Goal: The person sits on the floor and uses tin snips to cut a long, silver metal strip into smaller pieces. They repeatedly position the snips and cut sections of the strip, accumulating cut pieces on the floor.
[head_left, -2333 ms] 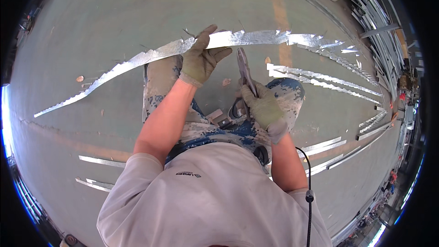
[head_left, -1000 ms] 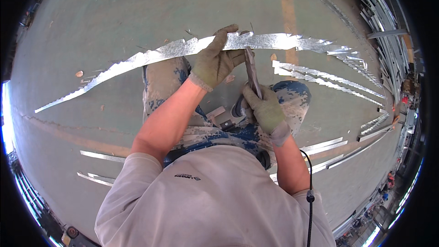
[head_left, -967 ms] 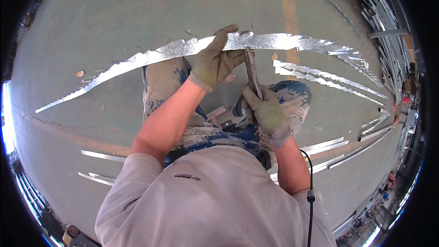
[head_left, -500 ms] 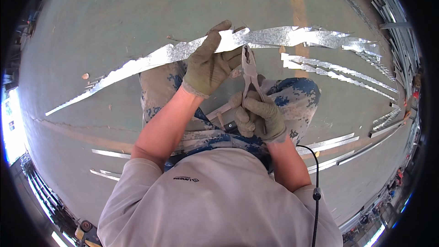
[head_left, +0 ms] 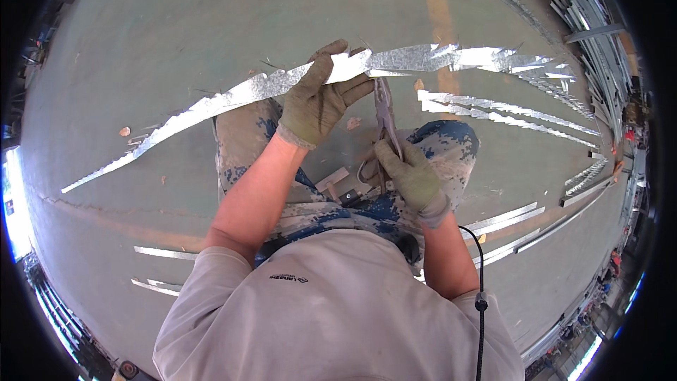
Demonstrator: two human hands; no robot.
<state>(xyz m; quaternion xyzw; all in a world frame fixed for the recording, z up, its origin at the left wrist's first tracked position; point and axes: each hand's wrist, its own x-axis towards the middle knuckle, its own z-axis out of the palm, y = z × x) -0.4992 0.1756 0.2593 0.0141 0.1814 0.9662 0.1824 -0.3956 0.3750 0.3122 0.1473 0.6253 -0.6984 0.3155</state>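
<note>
Left hand (head_left: pixel 310 107): it wears an olive-green fabric glove and grasps a long silver jagged-edged metal strip (head_left: pixel 349 68) near its middle; one finger crosses over the bright face.
Right hand (head_left: pixel 411 171): gloved in a similar colour, it is closed around the handles of a pair of grey metal pliers (head_left: pixel 384 114).
Pliers: their head points away from the body and is just below the lower edge of the strip, near the left fingertips; whether it touches the strip, I cannot tell.
Held strip: it extends across the front of the person, from far left to right, passing by the left knee; its teeth face away from the body.
Clothing: blue-and-tan camouflage trousers (head_left: pixel 243 123), with knees apart, and a pale grey short-sleeved shirt (head_left: pixel 331 303).
Grey-green floor (head_left: pixel 197 35): two shorter silver toothed strips (head_left: pixel 504 118) lie on it, beyond the right knee.
Floor marking: a faded orange-yellow line (head_left: pixel 436 10) runs behind the held strip.
Cable: a thin black cord (head_left: pixel 481 275) hangs beside the right forearm.
</note>
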